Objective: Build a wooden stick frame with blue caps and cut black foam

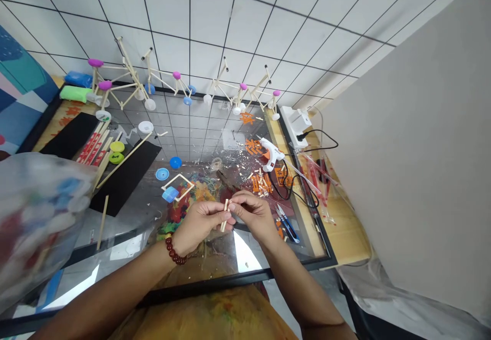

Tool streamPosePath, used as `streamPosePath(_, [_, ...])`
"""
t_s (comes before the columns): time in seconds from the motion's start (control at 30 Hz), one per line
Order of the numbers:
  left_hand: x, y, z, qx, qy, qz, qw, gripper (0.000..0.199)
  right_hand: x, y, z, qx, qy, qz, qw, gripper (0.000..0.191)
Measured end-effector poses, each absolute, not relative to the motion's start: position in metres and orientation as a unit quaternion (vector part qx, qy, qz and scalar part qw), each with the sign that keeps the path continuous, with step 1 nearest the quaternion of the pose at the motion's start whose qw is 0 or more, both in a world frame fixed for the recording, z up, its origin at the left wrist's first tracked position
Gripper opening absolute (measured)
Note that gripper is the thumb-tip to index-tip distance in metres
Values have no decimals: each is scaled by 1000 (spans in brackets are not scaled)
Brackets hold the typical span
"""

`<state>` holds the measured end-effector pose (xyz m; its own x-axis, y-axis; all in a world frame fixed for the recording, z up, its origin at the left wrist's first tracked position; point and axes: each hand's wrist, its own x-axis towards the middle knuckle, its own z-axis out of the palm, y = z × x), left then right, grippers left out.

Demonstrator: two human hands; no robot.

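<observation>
My left hand (203,223) is closed on short pale wooden sticks (224,215), held upright side by side above the near part of the glass table. My right hand (253,215) pinches the same sticks from the other side, near their upper part. Just left of my hands lies a small square frame of sticks (186,180) with a light blue bottle cap (170,194) at its corner. Two more blue caps, one light (162,174) and one darker (175,162), rest beyond it. To the right are blue-handled snips (287,225).
A white glue gun (271,155) lies at the right beside a power strip (296,125), its black cord looping near wood scraps. Stick-and-cap models (126,82) line the back edge. A plastic bag of caps (42,217) stands at left, near black sheets (128,174) and chopsticks (100,143).
</observation>
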<state>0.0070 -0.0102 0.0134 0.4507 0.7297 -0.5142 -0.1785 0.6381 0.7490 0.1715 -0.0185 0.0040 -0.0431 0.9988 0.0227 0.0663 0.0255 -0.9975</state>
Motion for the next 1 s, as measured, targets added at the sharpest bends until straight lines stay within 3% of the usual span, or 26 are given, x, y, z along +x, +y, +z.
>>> streamPosePath(0.27, [5,-9,13,354,418,249,799,35,172,-19,2,-502,-539,483,473,5])
streamPosePath(0.43, [4,-9,13,361,415,263,793,32,173,-20,0,-515,-540,478,463,20])
streamPosePath(0.63, [4,-10,13,385,403,278,782,24,173,-19,6,-518,-527,503,449,17])
streamPosePath(1.0, [6,-9,11,396,426,327,745,20,177,-19,7,-527,-593,429,432,18])
